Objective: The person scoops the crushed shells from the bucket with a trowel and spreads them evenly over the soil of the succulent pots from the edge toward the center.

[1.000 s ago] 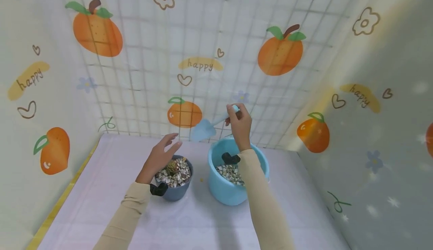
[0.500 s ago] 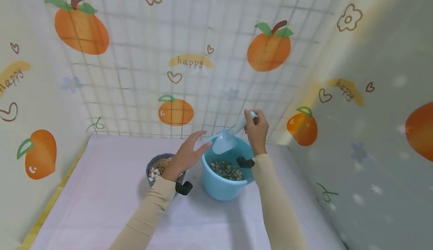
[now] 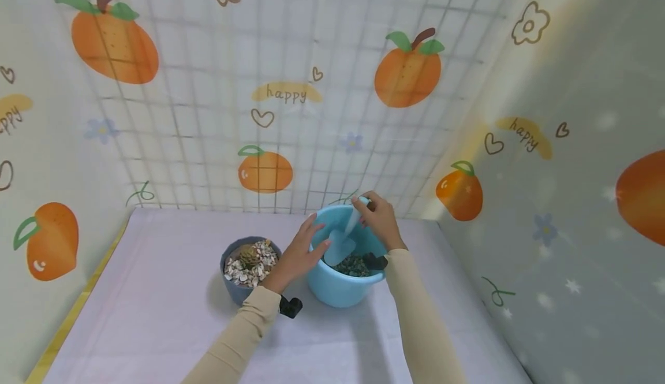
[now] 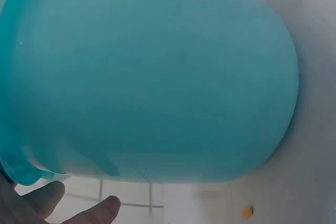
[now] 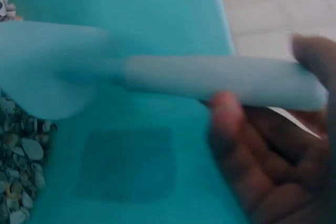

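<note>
My right hand [image 3: 381, 219] grips the handle of a small light-blue trowel [image 3: 340, 248], whose blade points down inside a light-blue bucket [image 3: 337, 291]. In the right wrist view the trowel's blade [image 5: 47, 66] overlaps small shells [image 5: 21, 171] on the bucket floor. My left hand [image 3: 293, 260] is at the bucket's left rim, fingers extended and thumb apart from them. The left wrist view shows mostly the bucket's outer wall [image 4: 157, 77], with two fingertips [image 4: 105, 211] low at the left beside the rim.
Left of the bucket stands a blue-grey pot [image 3: 236, 293] holding pale shells and a brownish-green plant [image 3: 250, 254]. A small orange bit [image 4: 247, 212] lies on the white-covered table [image 3: 156, 314]. Fruit-printed cloth [image 3: 208, 112] encloses the back and sides.
My right hand has lowered the trowel from above the bucket's left side down into it. My left hand has moved right, from over the pot to the bucket's rim.
</note>
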A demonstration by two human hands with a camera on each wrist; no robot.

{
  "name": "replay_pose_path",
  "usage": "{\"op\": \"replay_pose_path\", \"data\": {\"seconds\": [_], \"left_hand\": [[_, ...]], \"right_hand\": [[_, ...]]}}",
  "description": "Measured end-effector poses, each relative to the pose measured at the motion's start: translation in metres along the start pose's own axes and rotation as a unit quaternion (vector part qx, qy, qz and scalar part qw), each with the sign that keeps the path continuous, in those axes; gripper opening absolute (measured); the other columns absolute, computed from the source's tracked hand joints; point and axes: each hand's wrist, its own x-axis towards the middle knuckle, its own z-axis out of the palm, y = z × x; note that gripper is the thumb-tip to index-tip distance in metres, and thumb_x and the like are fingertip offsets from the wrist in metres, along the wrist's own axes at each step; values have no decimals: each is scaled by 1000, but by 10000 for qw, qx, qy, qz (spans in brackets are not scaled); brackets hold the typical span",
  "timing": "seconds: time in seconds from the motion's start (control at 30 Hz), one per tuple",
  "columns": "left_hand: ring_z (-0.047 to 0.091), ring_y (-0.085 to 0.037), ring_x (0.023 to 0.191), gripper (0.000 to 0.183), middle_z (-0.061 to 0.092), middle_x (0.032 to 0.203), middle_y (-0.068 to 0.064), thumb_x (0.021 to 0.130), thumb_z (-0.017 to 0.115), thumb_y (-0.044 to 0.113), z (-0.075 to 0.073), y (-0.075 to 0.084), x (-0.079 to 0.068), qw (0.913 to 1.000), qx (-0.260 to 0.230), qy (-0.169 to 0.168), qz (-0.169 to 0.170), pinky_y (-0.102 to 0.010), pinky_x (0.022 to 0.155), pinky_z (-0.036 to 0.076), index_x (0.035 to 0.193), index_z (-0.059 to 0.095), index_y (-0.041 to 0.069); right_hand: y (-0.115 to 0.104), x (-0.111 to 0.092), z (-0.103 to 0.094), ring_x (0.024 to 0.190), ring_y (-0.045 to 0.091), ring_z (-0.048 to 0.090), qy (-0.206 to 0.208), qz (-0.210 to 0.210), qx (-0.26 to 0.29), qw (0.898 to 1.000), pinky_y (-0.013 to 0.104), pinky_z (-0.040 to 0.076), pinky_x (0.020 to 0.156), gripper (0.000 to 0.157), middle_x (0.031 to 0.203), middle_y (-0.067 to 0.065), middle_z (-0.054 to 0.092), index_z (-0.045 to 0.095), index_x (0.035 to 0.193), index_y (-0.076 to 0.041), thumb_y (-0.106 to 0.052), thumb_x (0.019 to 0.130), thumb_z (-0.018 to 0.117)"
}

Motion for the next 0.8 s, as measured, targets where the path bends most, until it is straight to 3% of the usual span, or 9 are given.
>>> {"op": "replay_pose_path", "data": {"seconds": [0.17, 0.27, 0.4, 0.6, 0.73, 0.8], "left_hand": [[32, -35, 151, 60, 7, 174, -1, 111, 51, 37, 1, -4, -4, 9999, -26, 92, 136, -60, 111, 38, 161, 39, 7], [36, -36, 149, 60, 7, 174, -1, 110, 51, 39, 0, -3, -6, 9998, -83, 89, 133, -61, 109, 40, 160, 40, 8], [41, -38, 146, 58, 7, 174, -2, 110, 53, 37, 0, -3, -9, 9997, -197, 60, 118, -62, 107, 41, 159, 42, 9], [44, -36, 143, 58, 6, 174, 0, 110, 52, 38, -1, -4, -8, 9994, -336, -15, 53, -60, 107, 43, 159, 42, 9], [37, -34, 149, 63, 6, 174, 0, 110, 52, 44, -3, 1, -6, 9998, -128, -163, 37, -60, 110, 39, 161, 40, 9], [26, -32, 154, 65, 8, 174, 0, 109, 52, 48, -10, 6, -8, 9997, 232, -115, 27, -61, 114, 33, 162, 39, 12]], "right_hand": [[-4, -1, 3, 75, 34, 69, -1250, 305, -680, 9893, 48, 55, 75, 36, 79, 13, 68, 67, 109, -10, -46, 103, 66], [-5, -1, 4, 76, 34, 70, -1534, 345, -854, 9839, 47, 55, 75, 31, 80, 10, 68, 69, 110, -9, -40, 104, 67], [-2, -3, 6, 68, 30, 67, -1327, 188, -724, 9883, 43, 55, 67, 23, 80, 10, 69, 72, 115, -12, -31, 104, 69], [1, -4, 5, 66, 29, 67, -827, -52, -370, 9959, 42, 55, 60, 18, 114, 6, 71, 75, 114, -13, -26, 104, 70], [-2, -2, -1, 62, 30, 64, -532, -321, -393, 9973, 44, 55, 57, 21, 115, 3, 72, 74, 115, -14, -32, 105, 68], [-13, -4, -8, 74, 29, 68, -324, -550, -608, 9961, 46, 56, 64, 26, 117, 3, 71, 74, 119, -15, -36, 106, 66]]}}
